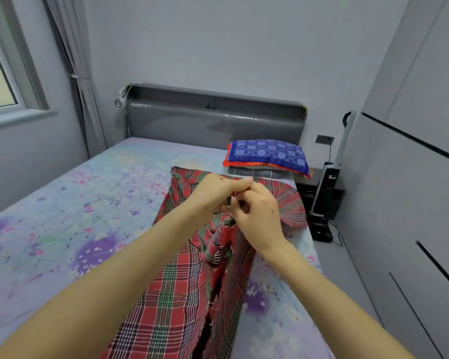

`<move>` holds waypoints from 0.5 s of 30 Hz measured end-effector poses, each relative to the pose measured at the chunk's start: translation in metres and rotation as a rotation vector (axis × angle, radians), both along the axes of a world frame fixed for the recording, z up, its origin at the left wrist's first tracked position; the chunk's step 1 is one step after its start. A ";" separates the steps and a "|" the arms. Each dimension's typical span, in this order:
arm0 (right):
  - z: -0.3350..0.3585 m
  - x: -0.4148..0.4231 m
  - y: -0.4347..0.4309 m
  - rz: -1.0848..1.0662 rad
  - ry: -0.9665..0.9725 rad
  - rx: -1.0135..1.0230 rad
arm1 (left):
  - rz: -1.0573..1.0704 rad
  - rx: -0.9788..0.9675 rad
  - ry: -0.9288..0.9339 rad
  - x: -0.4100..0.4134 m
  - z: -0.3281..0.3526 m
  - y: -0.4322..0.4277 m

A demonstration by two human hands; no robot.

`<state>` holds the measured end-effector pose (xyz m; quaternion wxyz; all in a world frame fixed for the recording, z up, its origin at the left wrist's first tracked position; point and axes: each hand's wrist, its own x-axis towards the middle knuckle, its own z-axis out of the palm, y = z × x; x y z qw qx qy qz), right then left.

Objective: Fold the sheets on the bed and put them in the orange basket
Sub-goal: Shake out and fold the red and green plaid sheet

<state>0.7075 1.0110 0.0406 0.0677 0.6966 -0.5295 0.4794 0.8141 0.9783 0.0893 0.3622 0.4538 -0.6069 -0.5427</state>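
Hands meet above the bed [62,203]; left hand [213,190] and right hand [257,216] pinch the plaid sheet [176,294].

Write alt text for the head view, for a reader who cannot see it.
A person's left hand and right hand pinch the edge of a red plaid sheet over a floral-covered bed. A blue pillow lies by the grey headboard.

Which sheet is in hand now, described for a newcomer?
From the grey headboard, come down the floral bed toward its right side. The plaid sheet lies lengthwise there, pinched by left hand and right hand. It alone is red tartan; the nearby pillow is blue.
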 end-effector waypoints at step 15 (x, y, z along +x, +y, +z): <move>0.025 -0.037 0.021 0.292 -0.575 0.353 | 0.028 0.062 0.169 -0.018 -0.005 0.014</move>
